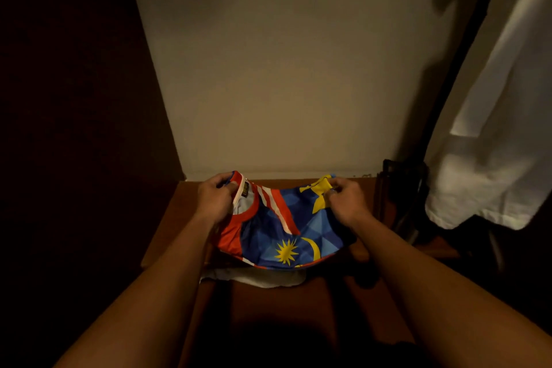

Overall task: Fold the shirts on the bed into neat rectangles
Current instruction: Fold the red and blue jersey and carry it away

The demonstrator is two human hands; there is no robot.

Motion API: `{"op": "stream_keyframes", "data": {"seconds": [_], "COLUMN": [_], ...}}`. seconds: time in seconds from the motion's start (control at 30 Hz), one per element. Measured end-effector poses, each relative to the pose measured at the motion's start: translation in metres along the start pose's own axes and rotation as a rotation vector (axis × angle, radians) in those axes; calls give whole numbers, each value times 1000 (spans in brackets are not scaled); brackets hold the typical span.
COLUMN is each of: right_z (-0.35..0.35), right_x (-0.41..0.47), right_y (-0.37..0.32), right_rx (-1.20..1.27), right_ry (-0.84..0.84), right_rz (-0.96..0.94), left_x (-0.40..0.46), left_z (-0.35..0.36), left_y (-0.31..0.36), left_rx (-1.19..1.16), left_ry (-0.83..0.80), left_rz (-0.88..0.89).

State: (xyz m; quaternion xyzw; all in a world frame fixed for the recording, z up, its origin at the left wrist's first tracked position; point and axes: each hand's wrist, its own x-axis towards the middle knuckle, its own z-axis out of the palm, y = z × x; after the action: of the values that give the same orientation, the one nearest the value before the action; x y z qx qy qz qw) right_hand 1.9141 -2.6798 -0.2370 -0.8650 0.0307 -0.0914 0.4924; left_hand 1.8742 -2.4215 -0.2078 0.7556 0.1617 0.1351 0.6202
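Blue-and-red flag-print jersey shirt (pixel 280 233) hangs between my left hand (pixel 216 203) and right hand (pixel 346 202), fingers pinching both far corners, probably to square its fold.

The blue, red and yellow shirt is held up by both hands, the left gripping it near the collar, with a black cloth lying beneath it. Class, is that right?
Not quite. In the head view, the cloth lying beneath the shirt is white, not black. The rest stands: the left hand grips near the collar and the right hand grips the other end.
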Motion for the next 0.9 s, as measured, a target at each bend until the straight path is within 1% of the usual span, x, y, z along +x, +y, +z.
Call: {"op": "stream_keyframes", "data": {"seconds": [0.1, 0.23, 0.4, 0.47, 0.5, 0.53, 0.57, 0.6, 0.63, 0.67, 0.73, 0.8, 0.83, 0.9], "right_z": [9, 23, 40, 43, 44, 46, 46, 47, 49, 50, 55, 61, 65, 70], "right_x": [15, 37, 59, 62, 62, 62, 60, 58, 56, 55, 50, 43, 40, 34], "right_y": [12, 20, 35, 45, 52, 61, 69, 77, 83, 87, 87, 84, 83, 86], "right_rx": [16, 57, 116, 130, 122, 97, 58, -27, -133, -252, -449, -654, -753, -889], "right_ry": [22, 22, 68, 71, 62, 43, 5, -44, -88, -116, -169, -277, -350, -513], "right_rz": [19, 15, 10, 39, 66, 96, 124, 155, 165, 150, 84, -14, -64, -87], "left_x": [15, 39, 72, 83, 88, 93, 96, 94, 88, 81, 70, 64, 64, 66], "left_z": [5, 7, 16, 15, 13, 12, 12, 11, 12, 15, 26, 38, 41, 39], "left_y": [-7, -12, -35, -52, -63, -75, -87, -95, -99, -98, -99, -106, -114, -128], "left_rx": [25, 114, 17, 59, 93, 187, 366, 607, 851, 1013, 1122, 1178, 1223, 1287], "left_ry": [10, 6, 50, 26, -11, -44, -64, -96, -113, -129, -207, -369, -448, -562], "left_rz": [-20, -27, -93, -118, -160, -208, -225, -211, -152, -63, 137, 235, 221, 108]}}
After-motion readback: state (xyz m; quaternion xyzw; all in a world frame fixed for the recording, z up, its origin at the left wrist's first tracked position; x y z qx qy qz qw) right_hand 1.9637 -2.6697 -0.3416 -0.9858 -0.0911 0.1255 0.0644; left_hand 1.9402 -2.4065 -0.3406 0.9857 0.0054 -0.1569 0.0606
